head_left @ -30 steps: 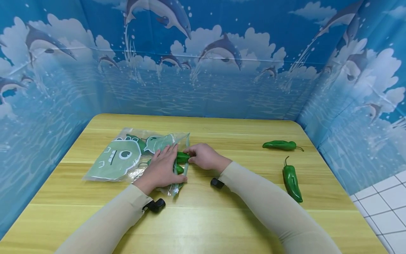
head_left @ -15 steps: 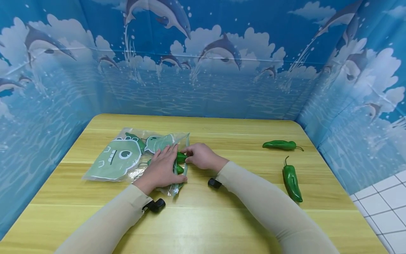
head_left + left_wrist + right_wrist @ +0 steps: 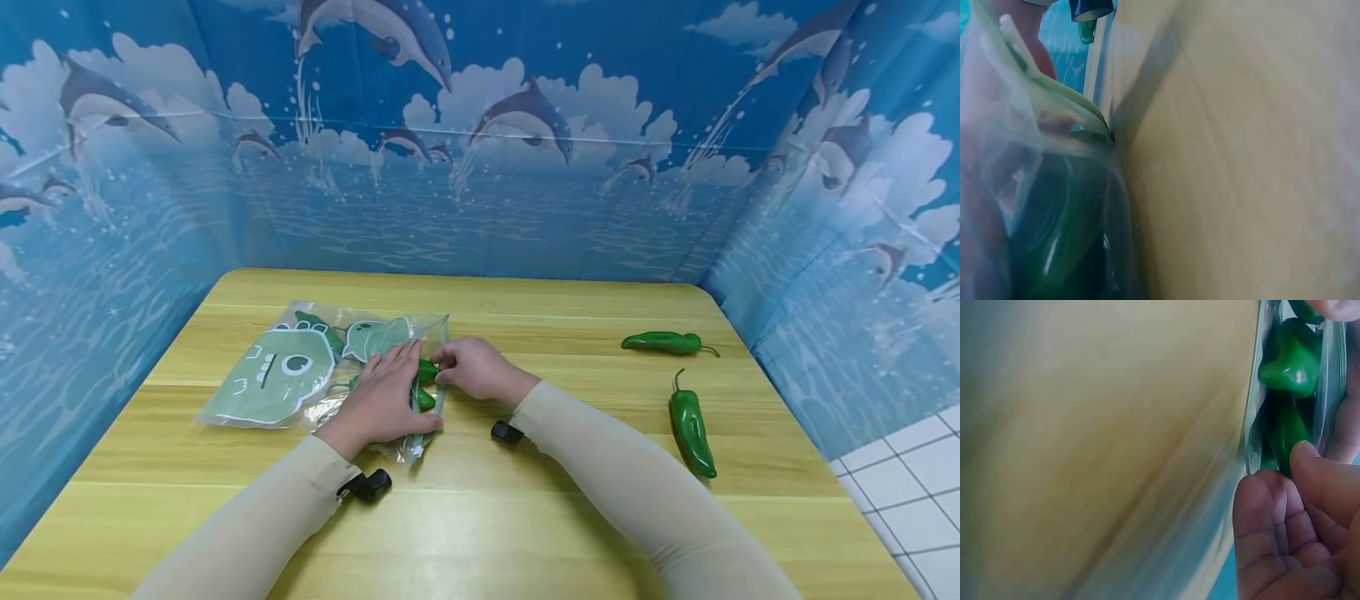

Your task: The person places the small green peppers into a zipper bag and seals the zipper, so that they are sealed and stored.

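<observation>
"While the plastic bag point(image 3: 300, 379) lies on the left part of the tabletop point(image 3: 525, 517), what rests on it?"

"The left hand point(image 3: 384, 400), its fingers laid straight across the bag, thumb out to the side near the open end."

"And where's the green pepper point(image 3: 427, 372)?"

"Just right of those fingers, in the bag's mouth. Beside it, slightly nearer the person, is a second pepper point(image 3: 425, 401), also in the mouth."

"What about the right hand point(image 3: 480, 368)?"

"Its fingers are curled at the opening, and with the thumb they pinch the green pepper's right end."

"Further right?"

"Two peppers loose on the tabletop, well apart from both hands: the far pepper point(image 3: 663, 342) lies crosswise, stem to the right; the near pepper point(image 3: 692, 433) slants, stem pointing away from the person."
</observation>
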The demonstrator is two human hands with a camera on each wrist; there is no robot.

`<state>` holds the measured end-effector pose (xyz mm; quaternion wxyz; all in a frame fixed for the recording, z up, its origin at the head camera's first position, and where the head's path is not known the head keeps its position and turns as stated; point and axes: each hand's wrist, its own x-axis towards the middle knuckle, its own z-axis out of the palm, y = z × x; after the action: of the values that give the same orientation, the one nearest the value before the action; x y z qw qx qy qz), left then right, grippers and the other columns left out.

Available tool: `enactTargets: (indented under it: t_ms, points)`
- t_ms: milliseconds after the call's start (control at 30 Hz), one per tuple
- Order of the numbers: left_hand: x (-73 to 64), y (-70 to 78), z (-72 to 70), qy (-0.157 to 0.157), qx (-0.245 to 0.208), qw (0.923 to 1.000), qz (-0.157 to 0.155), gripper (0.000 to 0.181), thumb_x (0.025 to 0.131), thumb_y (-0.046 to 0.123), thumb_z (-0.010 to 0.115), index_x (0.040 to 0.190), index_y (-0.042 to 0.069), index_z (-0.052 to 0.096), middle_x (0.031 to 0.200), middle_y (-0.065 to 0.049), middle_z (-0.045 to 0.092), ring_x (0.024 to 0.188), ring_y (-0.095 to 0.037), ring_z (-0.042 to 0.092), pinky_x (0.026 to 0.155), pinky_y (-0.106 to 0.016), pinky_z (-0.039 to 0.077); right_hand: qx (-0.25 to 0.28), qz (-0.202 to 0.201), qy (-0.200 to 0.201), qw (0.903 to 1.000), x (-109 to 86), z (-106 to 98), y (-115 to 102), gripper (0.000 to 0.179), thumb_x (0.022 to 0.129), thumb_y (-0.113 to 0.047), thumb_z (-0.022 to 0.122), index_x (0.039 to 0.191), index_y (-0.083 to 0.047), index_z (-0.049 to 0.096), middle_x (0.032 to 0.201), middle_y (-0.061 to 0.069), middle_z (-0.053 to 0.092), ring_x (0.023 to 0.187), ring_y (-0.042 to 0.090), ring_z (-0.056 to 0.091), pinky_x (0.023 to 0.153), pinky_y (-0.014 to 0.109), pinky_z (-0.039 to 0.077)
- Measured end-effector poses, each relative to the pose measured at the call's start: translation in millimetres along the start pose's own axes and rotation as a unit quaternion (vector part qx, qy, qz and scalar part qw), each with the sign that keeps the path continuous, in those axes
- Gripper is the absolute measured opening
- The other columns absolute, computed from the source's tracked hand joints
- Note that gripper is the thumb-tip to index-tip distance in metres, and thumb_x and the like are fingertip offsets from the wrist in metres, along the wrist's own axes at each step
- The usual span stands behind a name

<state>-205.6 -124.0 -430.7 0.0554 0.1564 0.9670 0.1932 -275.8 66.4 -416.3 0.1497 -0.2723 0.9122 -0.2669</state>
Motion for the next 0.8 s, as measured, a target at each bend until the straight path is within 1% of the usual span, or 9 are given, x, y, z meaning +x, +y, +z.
enactTargets:
  t_ms: [200, 433, 600, 800]
  points:
    - [-0.2, 0.4, -0.1, 0.002, 0.001, 1.0, 0.002, 0.131, 0.08, 0.069, 0.078, 0.17, 0.005, 0.007, 0.177, -0.012, 0.013, 0.166, -0.035, 0.008, 0.132, -0.062, 0.006, -0.002, -0.007, -0.001, 1.0, -0.2, -0.1, -1.8, 0.035, 0.101, -0.016, 0.071, 0.135, -0.008, 0.071, 0.116, 0.005, 0.077, 0.104, 0.015, 0.071, 0.089, 0.031, 0.058]
    - [-0.5, 1.0, -1.1, 0.001, 0.0, 1.0, 0.0, 0.131, 0.08, 0.069, 0.078, 0.17, 0.005, 0.007, 0.177, -0.012, 0.013, 0.165, -0.035, 0.009, 0.132, -0.061, 0.006, 0.005, -0.002, -0.004, 1.0, 0.5, 0.7, -2.1, 0.036, 0.102, -0.017, 0.071, 0.136, -0.009, 0.071, 0.117, 0.004, 0.078, 0.106, 0.016, 0.071, 0.09, 0.031, 0.058]
    - [-0.2, 1.6, -1.6, -0.001, -0.004, 1.0, 0.0, 0.13, 0.08, 0.069, 0.078, 0.17, 0.005, 0.007, 0.177, -0.012, 0.013, 0.165, -0.035, 0.009, 0.132, -0.061, 0.005, -0.004, -0.008, -0.004, 1.0, 1.6, 1.2, -2.2, 0.036, 0.101, -0.018, 0.072, 0.136, -0.01, 0.072, 0.117, 0.004, 0.078, 0.108, 0.017, 0.072, 0.092, 0.032, 0.059]
    - [0.1, 1.4, -0.7, 0.001, -0.001, 1.0, 0.0, 0.131, 0.08, 0.069, 0.078, 0.17, 0.006, 0.007, 0.177, -0.012, 0.014, 0.165, -0.035, 0.009, 0.132, -0.061, 0.005, -0.011, -0.011, -0.004, 0.9999, 3.1, 2.3, -3.4, 0.035, 0.1, -0.02, 0.073, 0.135, -0.011, 0.073, 0.116, 0.002, 0.079, 0.106, 0.016, 0.072, 0.09, 0.032, 0.059]
